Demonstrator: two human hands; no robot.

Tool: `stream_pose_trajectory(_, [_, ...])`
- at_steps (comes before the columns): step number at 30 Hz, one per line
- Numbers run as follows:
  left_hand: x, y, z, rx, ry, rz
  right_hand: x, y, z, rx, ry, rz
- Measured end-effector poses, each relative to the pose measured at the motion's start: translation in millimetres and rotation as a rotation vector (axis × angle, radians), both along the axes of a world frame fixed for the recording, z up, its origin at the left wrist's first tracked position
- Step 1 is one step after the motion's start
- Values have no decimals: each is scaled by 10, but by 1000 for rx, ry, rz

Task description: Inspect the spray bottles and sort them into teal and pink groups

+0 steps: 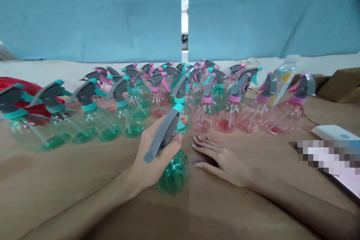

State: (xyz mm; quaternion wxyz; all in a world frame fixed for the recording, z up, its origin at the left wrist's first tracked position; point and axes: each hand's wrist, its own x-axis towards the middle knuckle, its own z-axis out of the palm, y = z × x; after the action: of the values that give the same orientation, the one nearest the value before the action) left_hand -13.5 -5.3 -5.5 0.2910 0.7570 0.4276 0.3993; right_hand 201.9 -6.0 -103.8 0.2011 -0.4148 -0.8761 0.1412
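Observation:
My left hand [153, 157] is wrapped round the neck of a green see-through spray bottle [173, 172] with a grey trigger head and teal collar. The bottle stands on the brown table [70, 180] just in front of me. My right hand [222, 157] lies flat on the table beside the bottle, fingers stretched out towards it, holding nothing. Behind both hands stand several more spray bottles: green ones [98, 120] to the left, pink ones [230, 116] to the right.
A red object [17, 86] lies at the far left behind the bottles. A clear drink bottle [282, 78] stands among the pink ones. A white box [334, 133] and a flat sheet lie at the right. Blue curtains [90, 11] hang behind.

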Motion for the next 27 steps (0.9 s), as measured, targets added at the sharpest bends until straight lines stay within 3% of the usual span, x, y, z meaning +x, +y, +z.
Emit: stream_pose_trajectory(27, [-6, -10, 7, -7, 2, -16, 1, -5, -5, -6, -18, -11])
